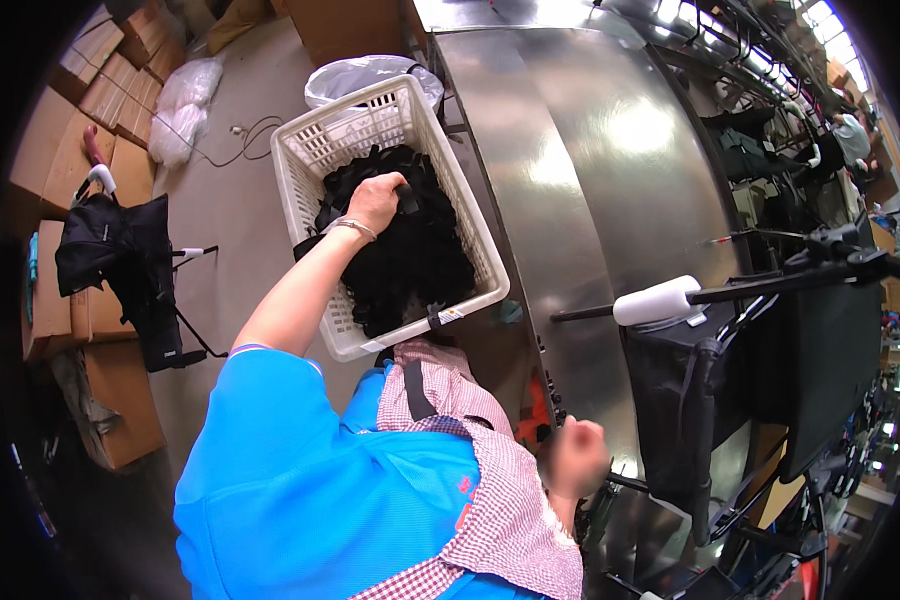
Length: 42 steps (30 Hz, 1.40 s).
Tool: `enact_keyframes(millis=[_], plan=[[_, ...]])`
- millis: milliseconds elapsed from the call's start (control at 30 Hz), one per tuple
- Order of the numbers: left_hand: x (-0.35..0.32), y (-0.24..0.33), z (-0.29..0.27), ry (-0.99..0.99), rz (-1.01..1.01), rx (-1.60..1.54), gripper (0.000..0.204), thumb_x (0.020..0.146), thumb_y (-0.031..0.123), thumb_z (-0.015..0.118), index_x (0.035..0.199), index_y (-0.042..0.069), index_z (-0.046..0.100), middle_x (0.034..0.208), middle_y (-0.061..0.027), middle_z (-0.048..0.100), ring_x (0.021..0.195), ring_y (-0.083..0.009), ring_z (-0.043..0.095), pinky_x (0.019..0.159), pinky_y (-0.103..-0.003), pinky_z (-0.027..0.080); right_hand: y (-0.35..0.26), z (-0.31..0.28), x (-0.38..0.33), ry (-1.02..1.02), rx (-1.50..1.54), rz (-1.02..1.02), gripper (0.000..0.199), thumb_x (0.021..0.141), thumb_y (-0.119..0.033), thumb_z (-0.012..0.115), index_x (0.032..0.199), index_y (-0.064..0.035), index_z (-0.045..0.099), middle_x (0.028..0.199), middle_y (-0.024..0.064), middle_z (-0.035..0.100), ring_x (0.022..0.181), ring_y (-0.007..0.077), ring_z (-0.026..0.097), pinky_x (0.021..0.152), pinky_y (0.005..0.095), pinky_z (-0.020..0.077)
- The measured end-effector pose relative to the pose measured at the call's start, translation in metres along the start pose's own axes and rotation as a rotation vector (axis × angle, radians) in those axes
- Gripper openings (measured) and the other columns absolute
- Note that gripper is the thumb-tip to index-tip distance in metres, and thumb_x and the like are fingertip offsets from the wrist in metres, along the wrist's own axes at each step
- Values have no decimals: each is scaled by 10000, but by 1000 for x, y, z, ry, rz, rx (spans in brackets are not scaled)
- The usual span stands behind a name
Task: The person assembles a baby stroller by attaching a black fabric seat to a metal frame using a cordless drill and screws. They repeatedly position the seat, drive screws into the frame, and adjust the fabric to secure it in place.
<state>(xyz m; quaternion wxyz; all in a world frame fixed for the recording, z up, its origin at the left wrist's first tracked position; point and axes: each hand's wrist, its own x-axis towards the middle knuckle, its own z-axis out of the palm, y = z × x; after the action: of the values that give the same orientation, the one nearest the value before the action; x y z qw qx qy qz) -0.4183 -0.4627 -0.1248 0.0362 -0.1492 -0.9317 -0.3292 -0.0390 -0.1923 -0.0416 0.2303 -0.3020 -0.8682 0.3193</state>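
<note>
My left hand (pixel 375 203) reaches into a white plastic basket (pixel 300 225), its fingers closed on a black strap (pixel 408 200). Under the hand, a heap of black webbing straps (pixel 405 265) fills much of the basket. My right hand (pixel 577 457) is beside the metal table's near left edge, fingers curled in; a blurred patch covers part of it, and whatever it may hold is hidden. To the right of that hand, a black folding stroller frame with fabric (pixel 685 400) lies over the table, with a white sleeve (pixel 658 300) around its bar.
The shiny metal table (pixel 560 150) runs along my right. A lined bin (pixel 370 75) stands behind the basket. At left are a black stroller part (pixel 130 255), cardboard boxes (pixel 120 400), plastic bags (pixel 185 105) and a cable (pixel 245 145) on the floor.
</note>
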Motion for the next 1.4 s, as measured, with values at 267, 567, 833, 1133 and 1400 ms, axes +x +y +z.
enact_keyframes(millis=[267,567,833,1133,1400], plan=[[-3,65,-43,-67,-155,-701,228,819,-57,440,874,68,622,670,14,555,515,-62,534,419,-225,451,-15,9,19,-191,249,-188,201,764,-31,729,705,-45,537,598,57,509,487,186,481,460,304,378],[-1,228,-170,126,434,-1336,125,973,124,486,999,35,571,814,-93,605,660,-182,595,584,-289,493,-53,15,63,-226,354,-402,177,757,15,723,878,-25,599,731,47,551,492,110,472,477,250,404],[24,354,-263,234,1322,-614,190,974,63,447,1113,-22,547,909,-42,597,844,-98,579,669,-193,508,-128,33,113,-185,462,-437,860,688,-173,823,1403,-67,358,1278,129,452,1086,243,504,860,349,471],[104,344,-285,453,776,-719,150,927,68,453,1002,-19,549,828,-68,598,761,-154,598,665,-278,519,-176,31,84,-1364,1448,-179,549,940,-445,492,1274,-10,522,1122,169,598,1056,272,558,947,356,411],[196,244,-208,273,77,-367,130,885,73,458,903,-15,551,756,-90,599,687,-203,615,661,-353,528,-107,-58,43,-1155,1987,366,759,938,-627,329,1355,5,384,722,144,558,410,133,436,344,262,366]])
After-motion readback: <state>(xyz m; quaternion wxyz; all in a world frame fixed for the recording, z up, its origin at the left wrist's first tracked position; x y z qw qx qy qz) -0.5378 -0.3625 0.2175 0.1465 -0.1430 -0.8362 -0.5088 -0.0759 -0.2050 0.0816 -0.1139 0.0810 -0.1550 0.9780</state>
